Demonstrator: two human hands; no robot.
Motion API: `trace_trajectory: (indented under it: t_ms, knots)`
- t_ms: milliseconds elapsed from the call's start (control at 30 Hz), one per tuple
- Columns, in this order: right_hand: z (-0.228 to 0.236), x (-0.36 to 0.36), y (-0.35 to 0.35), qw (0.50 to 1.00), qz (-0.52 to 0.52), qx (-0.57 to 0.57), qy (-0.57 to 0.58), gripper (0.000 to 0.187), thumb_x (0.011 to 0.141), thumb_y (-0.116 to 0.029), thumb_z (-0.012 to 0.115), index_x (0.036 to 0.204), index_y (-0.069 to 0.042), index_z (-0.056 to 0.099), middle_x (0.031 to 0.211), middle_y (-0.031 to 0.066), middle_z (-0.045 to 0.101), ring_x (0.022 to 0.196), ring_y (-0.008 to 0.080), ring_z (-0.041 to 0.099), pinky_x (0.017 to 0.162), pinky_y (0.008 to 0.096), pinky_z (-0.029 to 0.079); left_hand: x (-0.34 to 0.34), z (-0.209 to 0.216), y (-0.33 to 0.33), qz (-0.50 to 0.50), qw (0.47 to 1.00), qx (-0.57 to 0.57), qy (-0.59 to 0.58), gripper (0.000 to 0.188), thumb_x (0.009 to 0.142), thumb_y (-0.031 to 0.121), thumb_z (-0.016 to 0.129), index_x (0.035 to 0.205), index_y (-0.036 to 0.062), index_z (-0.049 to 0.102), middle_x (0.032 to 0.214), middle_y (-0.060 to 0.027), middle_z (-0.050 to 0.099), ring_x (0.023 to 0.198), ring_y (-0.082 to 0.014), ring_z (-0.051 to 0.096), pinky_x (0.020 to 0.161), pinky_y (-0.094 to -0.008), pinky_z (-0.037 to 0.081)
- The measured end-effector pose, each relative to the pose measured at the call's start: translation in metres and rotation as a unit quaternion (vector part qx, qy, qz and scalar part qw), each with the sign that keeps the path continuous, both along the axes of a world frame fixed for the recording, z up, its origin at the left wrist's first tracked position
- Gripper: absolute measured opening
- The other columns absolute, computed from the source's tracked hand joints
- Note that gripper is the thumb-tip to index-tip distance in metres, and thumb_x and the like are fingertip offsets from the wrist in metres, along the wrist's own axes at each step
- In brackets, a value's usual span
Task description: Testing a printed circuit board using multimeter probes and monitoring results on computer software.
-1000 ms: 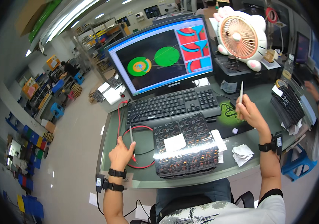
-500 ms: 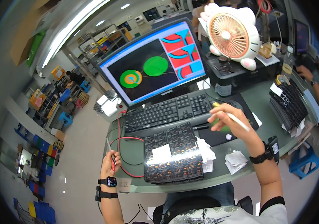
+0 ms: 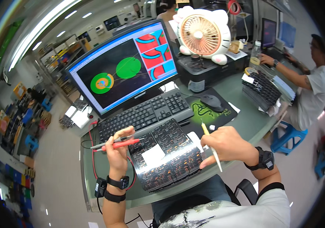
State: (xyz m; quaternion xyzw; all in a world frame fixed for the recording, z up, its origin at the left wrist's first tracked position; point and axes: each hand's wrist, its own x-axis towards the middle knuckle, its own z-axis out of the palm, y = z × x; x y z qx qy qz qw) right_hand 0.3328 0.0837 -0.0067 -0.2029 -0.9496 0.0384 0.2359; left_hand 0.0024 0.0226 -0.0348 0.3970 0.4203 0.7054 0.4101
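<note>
Boards (image 3: pixel 174 154) look stiff and heavy, best held by their edges; beside them, the left hand (image 3: pixel 117 155) grips two sticks (image 3: pixel 126 143), the right hand (image 3: pixel 229 144) a pen (image 3: pixel 205 129).

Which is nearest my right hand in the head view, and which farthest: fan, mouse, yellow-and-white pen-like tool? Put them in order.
From the right hand:
1. Pen-like tool: held in it.
2. Mouse: beyond the hand, on the dark mat.
3. Fan: farthest, atop the black machine.

A white shirt (image 3: pixel 244 212) with black sleeve trim (image 3: pixel 272 187) is worn with blue-grey trousers (image 3: pixel 210 190). Beside the black watch (image 3: pixel 124 183) sits a strapped-on box (image 3: pixel 100 187) with a cable (image 3: pixel 99 205).
</note>
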Motion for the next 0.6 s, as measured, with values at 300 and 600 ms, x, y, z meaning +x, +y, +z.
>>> trace_trajectory:
  t_ms: [300, 600]
  knots:
    - [-0.008, -0.002, -0.023, 0.999, 0.01, 0.017, -0.034, 0.039, 0.08, -0.047, 0.067, 0.076, -0.012, 0.051, 0.055, 0.003, 0.049, 0.05, 0.0241, 0.053, 0.052, 0.033, 0.04, 0.021, -0.011, 0.01, 0.02, 0.997, -0.02, 0.074, 0.053, 0.099, 0.038, 0.022, 0.1, 0.0002, 0.059, 0.094, -0.0063, 0.059, 0.086, -0.014, 0.055, 0.085, -0.0299, 0.043]
    - [0.003, 0.007, 0.01, 0.988, 0.028, -0.083, 0.125, 0.024, 0.086, -0.031, 0.068, 0.077, -0.01, 0.061, 0.063, 0.0062, 0.06, 0.053, 0.0213, 0.059, 0.049, 0.0316, 0.044, 0.004, -0.001, 0.009, 0.102, 0.994, 0.017, 0.026, 0.043, 0.099, 0.035, 0.029, 0.094, 0.0036, 0.058, 0.086, -0.0061, 0.059, 0.08, -0.0122, 0.056, 0.078, -0.0287, 0.046]
